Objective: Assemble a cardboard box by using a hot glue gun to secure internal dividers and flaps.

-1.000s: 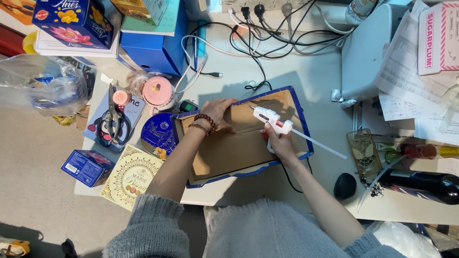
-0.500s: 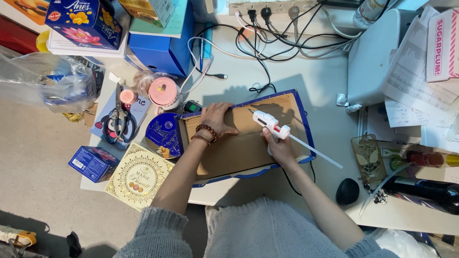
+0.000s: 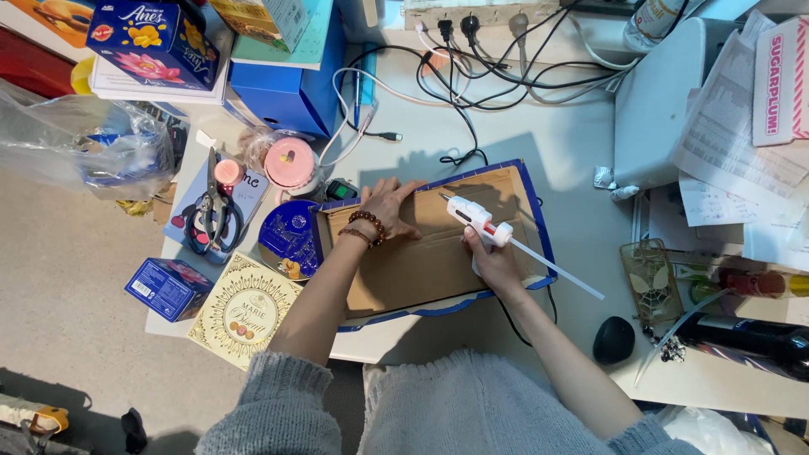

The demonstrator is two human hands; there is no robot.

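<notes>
Glue gun over flattened cardboard box, one hand holding it down.

Flattened cardboard box [image 3: 430, 253], brown inside with blue edging, lies open on the white worktop [image 3: 573, 168], near its front edge. Left hand [image 3: 389, 206], beaded bracelet at the wrist, rests flat on the board's upper left with fingers spread, seemingly to keep the panel from lifting. Right hand [image 3: 493, 261] is wrapped tight around the handle of a white glue gun [image 3: 474, 217]; nozzle points up and left, just above the board's middle fold, a clear glue stick trailing out behind. Whether the tip touches the card I cannot tell. Just left of the box: a round blue tin [image 3: 288, 238], a pink tape roll [image 3: 289, 162], then scissors [image 3: 212, 206]. Tangle of black cables [image 3: 489, 76] runs along the back.
</notes>
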